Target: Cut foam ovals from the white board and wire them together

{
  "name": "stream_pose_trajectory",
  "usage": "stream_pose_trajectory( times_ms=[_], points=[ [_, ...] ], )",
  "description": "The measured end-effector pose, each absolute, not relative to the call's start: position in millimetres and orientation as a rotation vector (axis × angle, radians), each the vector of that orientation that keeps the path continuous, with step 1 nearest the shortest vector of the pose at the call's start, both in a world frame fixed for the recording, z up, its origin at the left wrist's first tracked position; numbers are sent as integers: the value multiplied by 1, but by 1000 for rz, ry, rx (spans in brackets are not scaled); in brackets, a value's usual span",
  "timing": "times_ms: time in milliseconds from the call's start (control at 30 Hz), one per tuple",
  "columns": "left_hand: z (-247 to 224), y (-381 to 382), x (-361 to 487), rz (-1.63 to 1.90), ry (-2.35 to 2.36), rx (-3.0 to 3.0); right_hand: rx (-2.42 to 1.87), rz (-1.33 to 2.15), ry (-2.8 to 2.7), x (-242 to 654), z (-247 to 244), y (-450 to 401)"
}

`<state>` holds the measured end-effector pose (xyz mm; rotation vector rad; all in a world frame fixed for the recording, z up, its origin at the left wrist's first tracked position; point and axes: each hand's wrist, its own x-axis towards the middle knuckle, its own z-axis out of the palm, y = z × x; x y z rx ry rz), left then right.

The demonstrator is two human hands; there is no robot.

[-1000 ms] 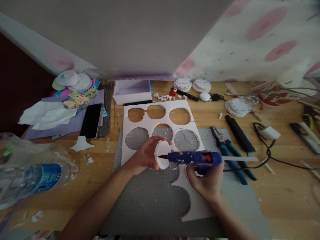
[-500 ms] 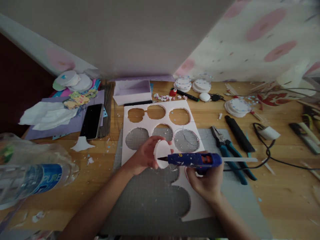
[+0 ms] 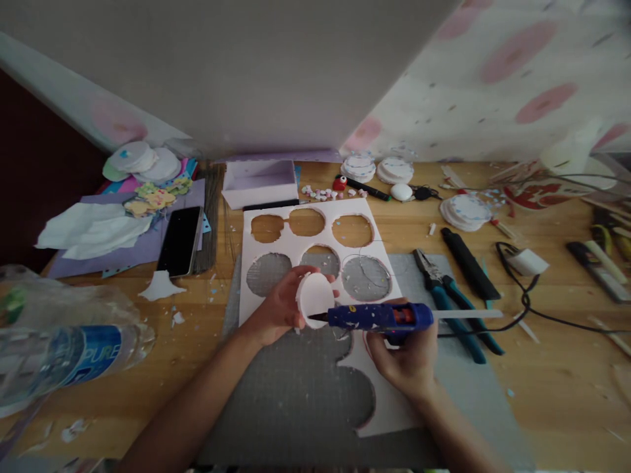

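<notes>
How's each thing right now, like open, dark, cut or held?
Glue gun: held in the right hand, a stick poking out its back.
White disc: held tilted in the left hand.
White sheet: cut with round holes.
Box: open.
Phone: screen dark.
Pliers: handles spread.

Blue glue gun (image 3: 374,317), white foam disc (image 3: 316,297), pink-spotted wallpaper (image 3: 497,72)
</notes>
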<state>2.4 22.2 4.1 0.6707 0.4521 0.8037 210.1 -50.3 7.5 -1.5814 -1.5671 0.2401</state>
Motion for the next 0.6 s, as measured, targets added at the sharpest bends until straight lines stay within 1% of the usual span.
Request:
stream_pose_trajectory(
  times_ms=[167,333,600],
  points=[
    [4,22,3,822,447,673,-1550,281,-1552,212,6,-50],
    [5,22,3,834,445,681,-1561,397,-1549,214,7,-50],
    [3,22,1,848,450,686,-1552,344,-1572,215,11,-48]
  ],
)
